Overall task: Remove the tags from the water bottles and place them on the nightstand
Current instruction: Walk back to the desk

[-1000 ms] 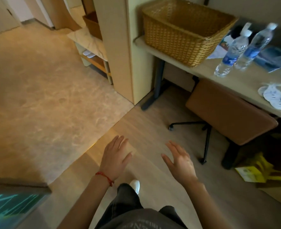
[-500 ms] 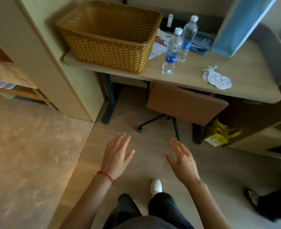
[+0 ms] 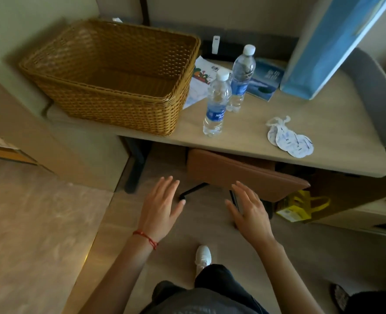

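Note:
Two clear water bottles with blue labels and white caps stand upright on a light wooden desk (image 3: 244,146): the near bottle (image 3: 216,105) and the far bottle (image 3: 242,75) just behind it. A small pile of white round paper tags (image 3: 288,139) lies on the desk to their right. My left hand (image 3: 161,207) and my right hand (image 3: 249,211) hover below the desk edge, over the floor, fingers straight and spread, holding nothing.
A large empty wicker basket (image 3: 119,109) fills the desk's left part. Leaflets (image 3: 201,85), a blue booklet (image 3: 263,80) and a tall blue bag (image 3: 328,48) sit behind the bottles. A brown chair (image 3: 239,175) is tucked under the desk; a yellow bag (image 3: 298,206) lies on the floor.
The view has swung right and closer to the desk, so the bottles, tags and basket now sit nearer and more central. Both hands stay open and have risen slightly toward the desk edge.

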Demonstrator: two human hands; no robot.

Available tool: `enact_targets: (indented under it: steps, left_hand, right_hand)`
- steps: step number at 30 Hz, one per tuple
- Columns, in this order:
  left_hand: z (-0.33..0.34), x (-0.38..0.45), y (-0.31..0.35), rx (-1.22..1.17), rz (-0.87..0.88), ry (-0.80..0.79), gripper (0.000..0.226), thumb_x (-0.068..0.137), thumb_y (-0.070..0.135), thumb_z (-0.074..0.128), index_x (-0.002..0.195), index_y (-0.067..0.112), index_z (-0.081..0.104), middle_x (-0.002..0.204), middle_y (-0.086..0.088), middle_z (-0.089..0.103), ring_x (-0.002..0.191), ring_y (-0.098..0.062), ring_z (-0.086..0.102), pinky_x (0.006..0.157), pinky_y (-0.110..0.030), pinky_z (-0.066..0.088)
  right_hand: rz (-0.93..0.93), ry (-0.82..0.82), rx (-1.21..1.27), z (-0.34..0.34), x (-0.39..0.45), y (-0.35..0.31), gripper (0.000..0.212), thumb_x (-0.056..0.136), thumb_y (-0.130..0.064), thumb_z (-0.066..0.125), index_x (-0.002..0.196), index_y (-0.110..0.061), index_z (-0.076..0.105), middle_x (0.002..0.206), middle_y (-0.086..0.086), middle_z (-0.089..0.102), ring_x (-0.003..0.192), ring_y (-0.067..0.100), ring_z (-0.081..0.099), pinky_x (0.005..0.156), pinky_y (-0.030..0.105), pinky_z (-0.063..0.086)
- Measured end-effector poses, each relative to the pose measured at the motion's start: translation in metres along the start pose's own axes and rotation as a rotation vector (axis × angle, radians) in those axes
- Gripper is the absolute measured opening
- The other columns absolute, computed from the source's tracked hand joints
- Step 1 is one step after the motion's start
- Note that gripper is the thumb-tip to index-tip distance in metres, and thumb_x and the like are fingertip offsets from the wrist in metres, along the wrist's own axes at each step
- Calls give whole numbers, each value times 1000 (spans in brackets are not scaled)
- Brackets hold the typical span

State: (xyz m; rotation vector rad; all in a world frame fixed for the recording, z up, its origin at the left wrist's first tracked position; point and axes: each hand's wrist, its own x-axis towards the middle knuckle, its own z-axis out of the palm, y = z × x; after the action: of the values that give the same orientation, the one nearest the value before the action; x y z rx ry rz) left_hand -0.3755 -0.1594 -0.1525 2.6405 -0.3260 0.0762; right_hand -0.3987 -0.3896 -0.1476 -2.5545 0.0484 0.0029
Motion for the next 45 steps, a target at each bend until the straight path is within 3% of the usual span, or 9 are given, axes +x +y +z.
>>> enact_targets:
  steps: [8,15,19,21,27,32,35,37,45]
  left_hand:
    - [13,100,27,-63,-19,21,51,87,25,59,131,5,44,140,-18,43,134,-33,33,107,-44,29]
    - [16,177,36,-257,-44,6,59,88,26,56,139,8,30,146,-14,35,137,-24,27,110,-32,21]
    - [10,217,39,-406,-72,78,69,84,22,62,140,4,26,146,-14,33,133,-16,28,108,-25,22]
    - [7,231,42,-472,-57,109,71,81,20,67,138,1,28,143,-15,36,133,-19,33,108,-28,26]
    - [2,261,50,-579,-10,133,72,75,31,65,133,0,35,136,-14,46,127,-21,43,107,-33,36]
    - [4,273,57,-642,-45,192,72,73,37,67,129,0,41,129,-7,51,120,-16,49,101,-24,40]
    - [6,275,63,-656,-100,243,69,70,37,70,126,4,45,122,3,52,115,-3,49,96,-11,38]
    - [8,276,66,-664,-126,272,68,69,36,71,125,6,46,120,8,53,113,7,47,93,-6,36]
    - [16,280,72,-679,-255,316,72,58,28,79,121,7,51,114,6,57,106,16,47,87,-1,34]
  right_hand:
    - [-19,64,-2,-37,104,29,46,89,-35,55,131,-18,48,142,2,45,132,18,39,104,33,34]
    - [29,137,60,-37,167,42,45,89,-32,57,130,-18,48,140,0,47,127,18,45,91,28,41]
    - [77,171,155,-42,203,43,44,89,-35,56,130,-20,48,140,0,47,126,17,46,96,24,35]
    - [87,206,187,-48,221,42,45,88,-37,55,130,-22,48,138,-1,49,125,14,46,96,21,33]
    - [82,328,300,-66,275,35,44,88,-33,57,129,-19,49,134,-1,53,114,-7,38,89,-7,21]
    - [72,345,345,-77,313,28,50,86,-38,59,131,-23,46,132,-6,53,112,1,45,90,19,36]
    - [6,307,372,-82,333,25,54,85,-35,61,134,-22,42,133,-7,52,116,0,45,92,18,36]
    - [-15,269,372,-85,345,24,57,84,-35,62,135,-20,41,136,-3,52,121,9,48,96,24,39]
    - [-24,163,470,-85,378,27,70,75,-36,71,135,-24,38,135,-1,53,122,15,50,96,31,44]
